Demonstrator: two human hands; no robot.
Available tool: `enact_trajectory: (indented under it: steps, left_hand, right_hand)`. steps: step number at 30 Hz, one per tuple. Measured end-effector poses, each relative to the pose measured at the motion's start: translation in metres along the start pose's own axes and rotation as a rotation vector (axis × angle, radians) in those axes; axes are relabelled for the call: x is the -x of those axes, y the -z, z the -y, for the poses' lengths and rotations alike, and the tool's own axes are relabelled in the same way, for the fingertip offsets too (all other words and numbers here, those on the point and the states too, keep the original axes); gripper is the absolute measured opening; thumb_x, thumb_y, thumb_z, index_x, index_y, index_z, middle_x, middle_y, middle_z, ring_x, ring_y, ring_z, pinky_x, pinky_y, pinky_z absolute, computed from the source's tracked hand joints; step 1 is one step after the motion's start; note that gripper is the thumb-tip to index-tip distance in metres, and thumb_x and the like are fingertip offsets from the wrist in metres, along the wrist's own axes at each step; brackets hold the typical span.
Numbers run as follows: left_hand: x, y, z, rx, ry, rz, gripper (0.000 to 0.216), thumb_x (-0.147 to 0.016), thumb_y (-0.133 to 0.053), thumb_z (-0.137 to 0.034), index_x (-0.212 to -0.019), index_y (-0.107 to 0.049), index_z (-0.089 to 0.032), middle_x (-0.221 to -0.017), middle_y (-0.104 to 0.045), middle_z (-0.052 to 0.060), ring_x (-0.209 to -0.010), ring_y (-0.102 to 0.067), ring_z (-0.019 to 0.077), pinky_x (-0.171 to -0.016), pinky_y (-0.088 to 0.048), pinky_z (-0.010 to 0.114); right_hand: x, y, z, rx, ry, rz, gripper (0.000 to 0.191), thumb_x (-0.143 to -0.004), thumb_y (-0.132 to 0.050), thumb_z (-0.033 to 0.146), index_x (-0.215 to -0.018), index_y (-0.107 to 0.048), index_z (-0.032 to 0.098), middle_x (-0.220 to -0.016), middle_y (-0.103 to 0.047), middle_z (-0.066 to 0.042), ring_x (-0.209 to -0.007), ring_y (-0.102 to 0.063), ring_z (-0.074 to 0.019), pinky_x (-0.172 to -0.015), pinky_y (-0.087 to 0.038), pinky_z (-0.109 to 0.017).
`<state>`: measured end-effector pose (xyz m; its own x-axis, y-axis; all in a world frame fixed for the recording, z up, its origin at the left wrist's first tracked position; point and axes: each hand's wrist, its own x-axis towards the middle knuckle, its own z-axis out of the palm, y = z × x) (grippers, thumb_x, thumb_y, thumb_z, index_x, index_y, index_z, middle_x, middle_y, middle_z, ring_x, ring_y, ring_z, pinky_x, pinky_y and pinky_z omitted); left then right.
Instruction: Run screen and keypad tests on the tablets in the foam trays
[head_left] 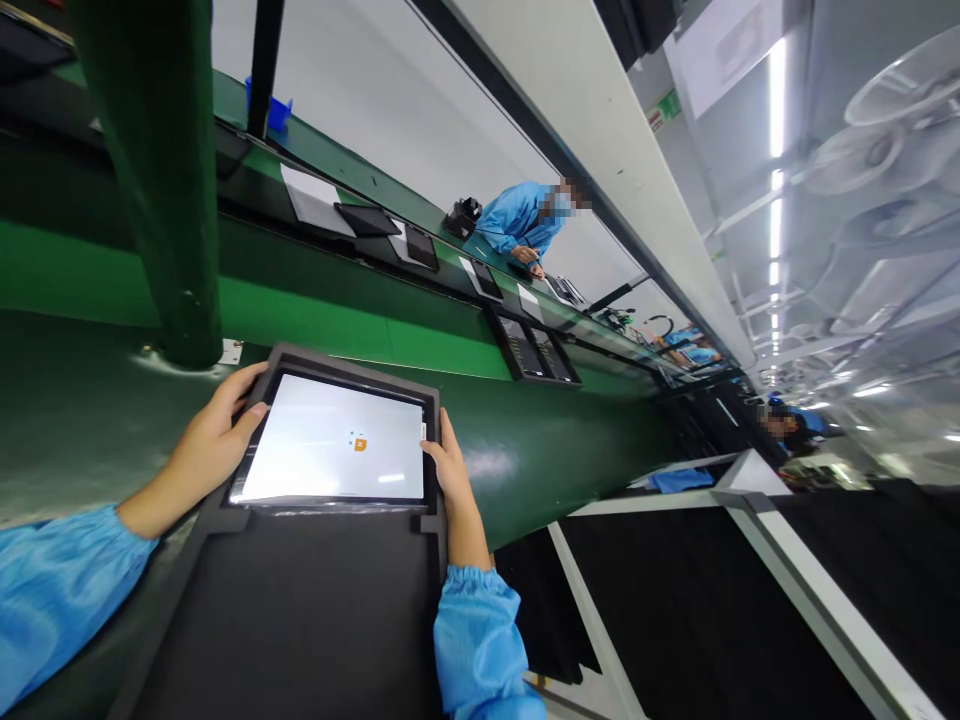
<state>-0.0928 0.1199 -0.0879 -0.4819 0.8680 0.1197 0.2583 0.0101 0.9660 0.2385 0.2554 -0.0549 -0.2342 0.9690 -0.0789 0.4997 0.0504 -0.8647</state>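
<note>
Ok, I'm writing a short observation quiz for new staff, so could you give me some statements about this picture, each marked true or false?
1. The left hand and right hand are on opposite sides of the black tray. True.
2. The tablet in the tray has a dark screen. False: it is lit, mostly white, with a small orange icon.
3. The tablet lies in the near part of the tray. False: it lies in the far part.
4. A person across the line wears blue sleeves. True.
5. The right hand holds a pen. False: it holds the tray's edge.
</note>
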Motion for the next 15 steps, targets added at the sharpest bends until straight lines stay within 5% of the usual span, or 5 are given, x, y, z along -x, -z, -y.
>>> enact_trajectory:
  steps: [7, 15]
  left_hand:
    - [0.001, 0.005, -0.01, -0.113, -0.084, -0.031, 0.052, -0.095, -0.048, -0.04, -0.144, -0.044, -0.026, -0.148, -0.052, 0.011, -0.136, -0.052, 0.03, -0.111, -0.048, 0.051]
    - [0.005, 0.016, -0.024, -0.335, -0.346, -0.005, 0.038, -0.101, -0.041, -0.046, -0.117, -0.064, -0.021, -0.134, -0.061, 0.01, -0.127, -0.053, 0.0307, -0.113, -0.04, 0.052]
  right_hand:
    - [0.042, 0.005, -0.001, -0.086, -0.065, 0.025, 0.084, -0.079, -0.061, 0.026, -0.158, -0.034, 0.029, -0.163, -0.036, 0.001, -0.15, -0.038, -0.0248, -0.122, -0.034, -0.048]
    - [0.04, -0.002, 0.009, -0.1, -0.06, 0.013, 0.098, -0.074, -0.076, 0.035, -0.16, -0.029, 0.026, -0.166, -0.03, -0.002, -0.156, -0.023, -0.0248, -0.128, -0.015, -0.045]
